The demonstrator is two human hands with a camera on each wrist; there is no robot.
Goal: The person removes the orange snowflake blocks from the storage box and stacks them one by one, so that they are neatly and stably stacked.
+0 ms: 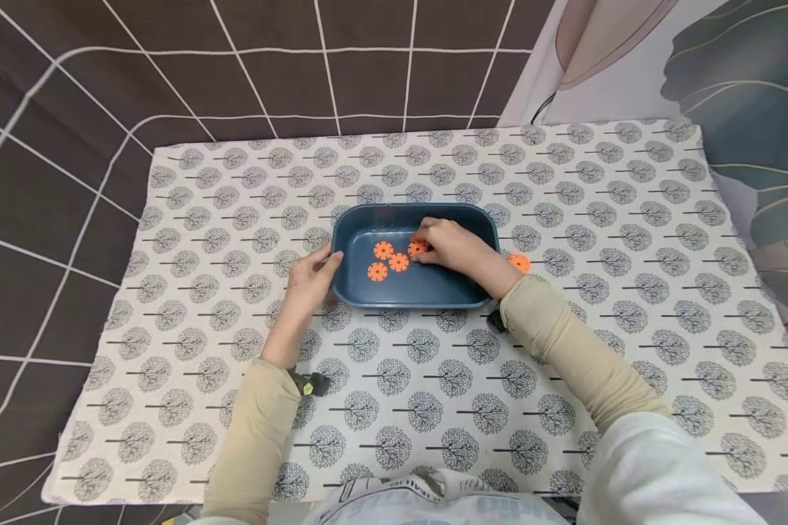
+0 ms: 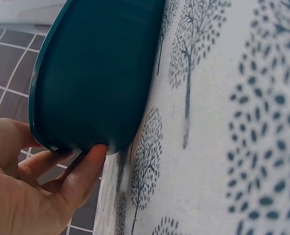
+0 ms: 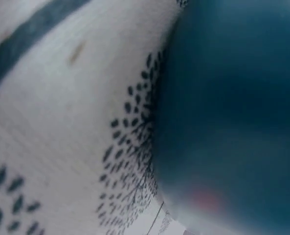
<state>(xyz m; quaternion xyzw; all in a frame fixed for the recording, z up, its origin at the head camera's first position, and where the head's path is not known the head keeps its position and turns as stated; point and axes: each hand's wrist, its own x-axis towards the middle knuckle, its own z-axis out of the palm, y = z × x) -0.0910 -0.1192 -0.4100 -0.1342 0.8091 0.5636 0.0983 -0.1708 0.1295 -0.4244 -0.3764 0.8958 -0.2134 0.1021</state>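
A dark blue plastic basin [image 1: 433,295] stands on the cloth in the head view. My left hand [image 1: 310,277] grips its left end, thumb over the rim and fingers along the outer wall. The left wrist view shows the same left hand [image 2: 52,181] around the basin's end [image 2: 96,88]. Inside the basin, my right hand [image 1: 452,244] pinches a notched orange disc [image 1: 417,248], which its fingers partly cover. Several like it, such as one orange disc [image 1: 377,271], lie to the left on the basin floor. Only the basin's blurred wall [image 3: 223,122] fills the right wrist view.
Another orange piece [image 1: 518,262] lies outside the basin, beside the right forearm. A tree-print cloth [image 1: 394,394] covers the table. Behind and left hangs a dark curtain with white grid lines [image 1: 276,80]; a leaf-patterned fabric [image 1: 748,95] is at the right.
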